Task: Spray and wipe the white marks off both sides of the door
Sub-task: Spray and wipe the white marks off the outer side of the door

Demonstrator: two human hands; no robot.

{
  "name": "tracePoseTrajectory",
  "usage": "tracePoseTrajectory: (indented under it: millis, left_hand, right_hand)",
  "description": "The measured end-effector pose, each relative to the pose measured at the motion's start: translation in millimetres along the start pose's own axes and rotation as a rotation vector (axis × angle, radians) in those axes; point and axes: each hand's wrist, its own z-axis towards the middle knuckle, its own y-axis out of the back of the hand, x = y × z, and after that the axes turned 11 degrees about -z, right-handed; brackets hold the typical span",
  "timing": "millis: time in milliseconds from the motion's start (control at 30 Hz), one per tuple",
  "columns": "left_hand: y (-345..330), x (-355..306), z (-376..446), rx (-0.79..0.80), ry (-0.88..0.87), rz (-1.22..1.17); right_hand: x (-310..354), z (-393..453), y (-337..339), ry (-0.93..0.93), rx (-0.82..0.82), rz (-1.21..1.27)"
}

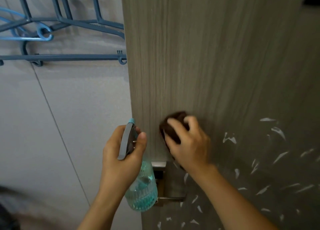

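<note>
A grey wood-grain door (199, 56) fills the right side of the head view. White marks (278, 131) are scattered over its lower right part. My right hand (188, 143) grips a dark brown cloth (173, 126) and presses it against the door just above the metal handle plate (170, 181). My left hand (121, 153) holds a clear spray bottle (141, 190) of blue-green liquid by its grey trigger head, at the door's left edge, nozzle pointing up.
Left of the door is a pale tiled wall (65, 117). Several blue-grey plastic hangers (65, 27) hang on a rail (60, 57) at upper left, reaching the door's edge.
</note>
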Motion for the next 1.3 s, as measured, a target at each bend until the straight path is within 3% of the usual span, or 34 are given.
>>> tracePoseTrajectory:
  millis: [100,200,400,467,567,667,867,1067,1300]
  left_hand:
    - [-6,-4,-1,-0.005,0.008,-0.012]
    - [-12,-6,-4,-0.005,-0.003,-0.021]
    - [-17,-1,-15,-0.003,0.023,-0.017]
    - [-18,2,-20,0.014,0.038,0.006]
    - [-21,3,-25,0.094,0.041,0.042]
    - [-31,-1,-34,0.177,0.07,0.018]
    - [-67,-12,-54,0.248,0.066,-0.053]
    - [-106,-18,-63,0.194,0.065,-0.078]
    - [-140,-18,-68,0.108,0.074,-0.063]
  right_hand:
    - [1,54,18,-0.097,-0.149,0.05]
    - [-2,55,9,-0.111,-0.193,0.042]
    - [-11,-58,-21,0.006,0.103,0.02]
    - [-12,-58,-15,-0.088,0.142,0.153]
    - [-11,-42,9,-0.298,0.08,0.439]
    - [-13,-28,39,-0.478,0.046,0.566]
    - [-39,-15,78,-0.77,0.298,0.887]
    - [-74,-18,109,-0.839,0.498,1.356]
    - [-124,-23,122,-0.833,0.486,1.321]
